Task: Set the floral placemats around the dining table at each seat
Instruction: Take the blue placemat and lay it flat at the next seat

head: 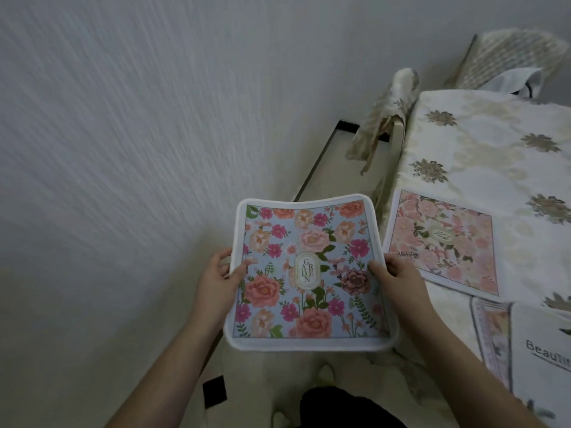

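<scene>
I am carrying the blue floral placemat (309,273) off the dining table (482,143), which fills the view from one to four o'clock under a cream flowered cloth. The mat hangs over the floor, held level and slightly bowed, its printed side up. To lay it well, I judge I should swing it toward two o'clock, keep it flat, and square its edge to the table's edge at a free seat.

My left hand (221,273) pinches the mat's nine o'clock edge, thumb on top and fingers curled beneath. My right hand (392,274) pinches the three o'clock edge the same way.

A pink floral placemat (441,242) already lies on the table just beside my right hand, so that place looks taken. Further mats (525,350) sit stacked at four o'clock, one showing printed lettering. A chair (386,118) draped in patterned fabric stands at one o'clock against the table's end, and I judge it could snag my path. The wall (123,118) is close on the nine o'clock side.
</scene>
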A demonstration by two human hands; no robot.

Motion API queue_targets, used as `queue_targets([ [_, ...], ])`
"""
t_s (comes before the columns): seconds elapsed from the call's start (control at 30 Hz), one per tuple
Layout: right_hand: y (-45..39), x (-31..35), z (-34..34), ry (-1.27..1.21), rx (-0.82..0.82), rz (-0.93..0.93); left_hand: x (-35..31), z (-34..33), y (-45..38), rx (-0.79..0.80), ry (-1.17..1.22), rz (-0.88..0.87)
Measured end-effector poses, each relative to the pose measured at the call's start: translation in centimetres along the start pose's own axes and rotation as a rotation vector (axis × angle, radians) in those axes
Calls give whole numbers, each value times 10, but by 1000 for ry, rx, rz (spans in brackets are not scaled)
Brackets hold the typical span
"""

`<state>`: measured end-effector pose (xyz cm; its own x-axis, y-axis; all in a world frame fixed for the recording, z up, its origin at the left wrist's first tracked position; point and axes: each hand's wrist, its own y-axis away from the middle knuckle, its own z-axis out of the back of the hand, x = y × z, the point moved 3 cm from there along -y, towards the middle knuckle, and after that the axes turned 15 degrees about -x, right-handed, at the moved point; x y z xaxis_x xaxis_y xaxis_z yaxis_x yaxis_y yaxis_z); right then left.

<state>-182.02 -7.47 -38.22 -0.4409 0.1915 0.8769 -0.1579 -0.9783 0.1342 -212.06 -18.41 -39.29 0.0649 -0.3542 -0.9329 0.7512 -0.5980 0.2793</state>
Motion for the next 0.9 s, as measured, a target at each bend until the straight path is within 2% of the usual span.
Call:
queue_targets([
  [0.47,-140,14,-16,-67,-39,-63,-70,-112,-107,52,-107,-57],
  [0.9,-226,50,-50,-127,-90,-82,-110,-168,-202,103,-118,-69],
])
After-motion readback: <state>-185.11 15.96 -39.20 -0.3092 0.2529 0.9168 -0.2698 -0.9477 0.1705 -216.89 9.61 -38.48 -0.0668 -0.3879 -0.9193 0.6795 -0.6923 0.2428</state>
